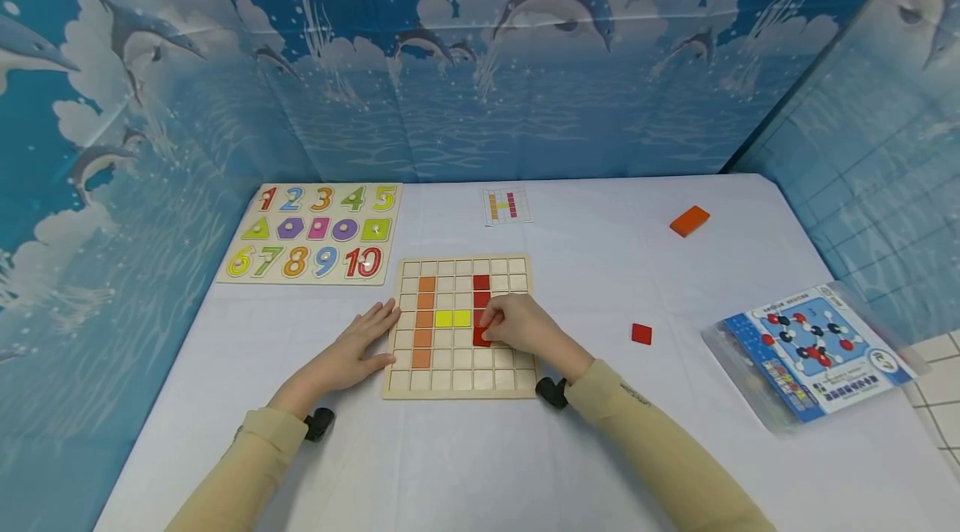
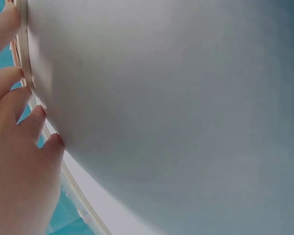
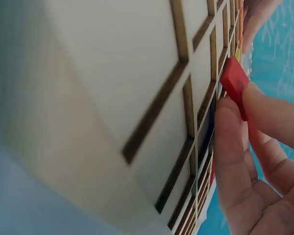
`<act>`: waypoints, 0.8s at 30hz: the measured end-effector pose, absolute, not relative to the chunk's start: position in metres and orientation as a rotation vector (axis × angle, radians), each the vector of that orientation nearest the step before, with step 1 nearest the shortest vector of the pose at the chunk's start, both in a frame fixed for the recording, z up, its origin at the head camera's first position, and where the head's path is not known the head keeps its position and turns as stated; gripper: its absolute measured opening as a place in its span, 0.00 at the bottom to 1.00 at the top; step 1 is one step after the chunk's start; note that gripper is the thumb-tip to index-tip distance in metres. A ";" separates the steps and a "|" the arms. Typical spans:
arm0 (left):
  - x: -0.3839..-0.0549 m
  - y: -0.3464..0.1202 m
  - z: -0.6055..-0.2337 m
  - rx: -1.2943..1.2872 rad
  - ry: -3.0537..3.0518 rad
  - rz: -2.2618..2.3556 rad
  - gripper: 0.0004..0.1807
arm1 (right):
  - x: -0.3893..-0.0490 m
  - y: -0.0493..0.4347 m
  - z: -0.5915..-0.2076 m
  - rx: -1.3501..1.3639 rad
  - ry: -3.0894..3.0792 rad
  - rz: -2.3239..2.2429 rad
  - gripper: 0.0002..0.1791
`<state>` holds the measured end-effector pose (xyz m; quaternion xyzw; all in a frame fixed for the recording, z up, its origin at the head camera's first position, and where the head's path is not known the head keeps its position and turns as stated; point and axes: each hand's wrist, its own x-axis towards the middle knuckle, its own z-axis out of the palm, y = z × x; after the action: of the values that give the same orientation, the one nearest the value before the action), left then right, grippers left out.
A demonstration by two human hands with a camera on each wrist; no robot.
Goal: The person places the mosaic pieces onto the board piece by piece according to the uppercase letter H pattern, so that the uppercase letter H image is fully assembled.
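Note:
A wooden grid board (image 1: 444, 382) lies on the white table. In its cells stand a column of several orange tiles (image 1: 423, 321), two yellow tiles (image 1: 453, 318) and a column of red tiles (image 1: 482, 283). My right hand (image 1: 521, 325) is over the red column, partly covering it. Seen from the right wrist, its thumb and finger pinch a red square tile (image 3: 234, 81), tilted against the grid. My left hand (image 1: 352, 351) lies flat on the table at the board's left side, with its fingertips (image 2: 54, 142) touching the edge.
One loose red tile (image 1: 641, 333) lies right of the board, an orange block (image 1: 689, 221) farther back. Behind the board is a small pattern card (image 1: 507, 206). A number-and-shape puzzle (image 1: 309, 246) lies at the back left, a plastic packet (image 1: 817, 351) at the right.

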<state>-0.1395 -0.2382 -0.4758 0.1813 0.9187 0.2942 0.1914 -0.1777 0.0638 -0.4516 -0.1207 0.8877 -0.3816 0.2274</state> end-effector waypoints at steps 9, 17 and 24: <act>-0.140 -0.239 -0.476 0.518 2.577 0.831 0.41 | -0.175 0.062 -0.450 -0.351 2.482 -1.022 0.04; -0.141 -0.238 -0.477 0.515 2.578 0.816 0.41 | -0.173 0.057 -0.450 -0.352 2.534 -0.961 0.05; -0.140 -0.238 -0.476 0.507 2.582 0.815 0.41 | -0.172 0.056 -0.450 -0.377 2.574 -0.900 0.07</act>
<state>-0.1403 -0.2378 -0.4764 0.1806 0.9199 0.2902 0.1923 -0.1720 0.0559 -0.4497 -0.1343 0.9175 -0.3206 0.1932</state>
